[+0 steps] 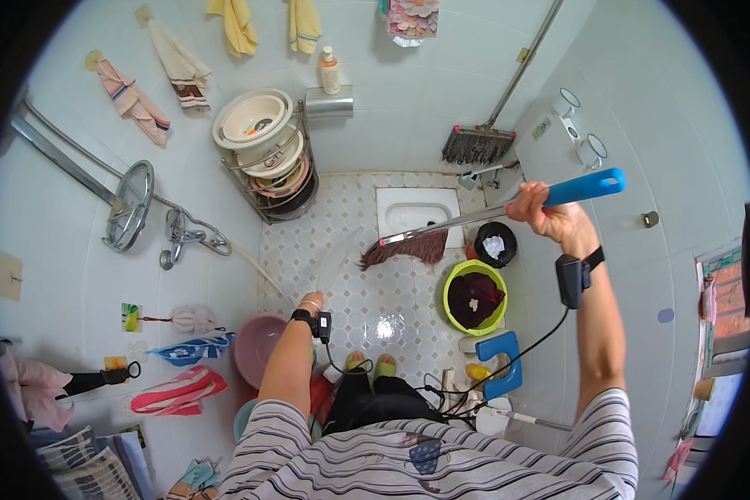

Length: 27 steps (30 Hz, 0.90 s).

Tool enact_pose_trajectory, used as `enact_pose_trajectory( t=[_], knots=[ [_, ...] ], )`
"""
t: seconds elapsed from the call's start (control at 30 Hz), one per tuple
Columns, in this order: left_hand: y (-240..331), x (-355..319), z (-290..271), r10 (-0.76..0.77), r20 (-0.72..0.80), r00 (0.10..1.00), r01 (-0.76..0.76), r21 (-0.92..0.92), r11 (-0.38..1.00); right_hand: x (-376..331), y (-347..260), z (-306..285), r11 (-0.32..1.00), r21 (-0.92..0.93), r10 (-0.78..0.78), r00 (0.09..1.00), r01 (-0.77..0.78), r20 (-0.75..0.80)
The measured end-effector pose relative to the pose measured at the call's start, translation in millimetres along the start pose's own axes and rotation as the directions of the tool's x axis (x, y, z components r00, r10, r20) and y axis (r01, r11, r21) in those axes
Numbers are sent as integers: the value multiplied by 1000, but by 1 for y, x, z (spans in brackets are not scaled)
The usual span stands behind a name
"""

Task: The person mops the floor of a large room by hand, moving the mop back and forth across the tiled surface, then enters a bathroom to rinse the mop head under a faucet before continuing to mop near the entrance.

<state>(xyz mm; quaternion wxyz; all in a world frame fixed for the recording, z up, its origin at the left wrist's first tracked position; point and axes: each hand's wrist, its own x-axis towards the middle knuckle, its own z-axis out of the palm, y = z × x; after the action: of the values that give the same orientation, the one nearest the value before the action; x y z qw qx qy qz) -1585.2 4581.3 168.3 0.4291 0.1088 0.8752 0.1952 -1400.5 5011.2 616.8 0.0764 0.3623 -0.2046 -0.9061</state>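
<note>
My right hand grips a broom by its metal pole, just below the blue handle end. The broom is tilted, and its reddish-brown bristles hang in front of the white squat toilet. Lower and to the left, my left hand is closed around a pale hose that runs from the wall tap. A faint streak of water leaves that hand toward the tiled floor. Wet glare shows on the tiles before my feet.
A lime-green basin with dark cloth and a black-lined bin stand at right. A pink basin sits at left. Beyond it are a rack of stacked basins and a shower head. A blue stool lies near my legs.
</note>
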Motion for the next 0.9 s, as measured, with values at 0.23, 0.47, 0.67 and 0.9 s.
enact_pose_trajectory(
  t=[0.23,0.47,0.67,0.9],
  knots=[
    [-16,0,-1,128,-4,992,-123,248,961,-58,49,35,780,-614,-75,956,-121,-285],
    [10,-13,7,189,54,980,-196,304,932,-51,135,-25,-180,-931,-473,858,-319,-202],
    [20,0,20,199,-5,980,-187,316,930,31,104,-144,-309,-907,-471,874,-287,-116],
    [1,29,39,-77,16,997,78,-68,995,67,133,-239,-58,-970,-467,865,-237,-184]
  ],
)
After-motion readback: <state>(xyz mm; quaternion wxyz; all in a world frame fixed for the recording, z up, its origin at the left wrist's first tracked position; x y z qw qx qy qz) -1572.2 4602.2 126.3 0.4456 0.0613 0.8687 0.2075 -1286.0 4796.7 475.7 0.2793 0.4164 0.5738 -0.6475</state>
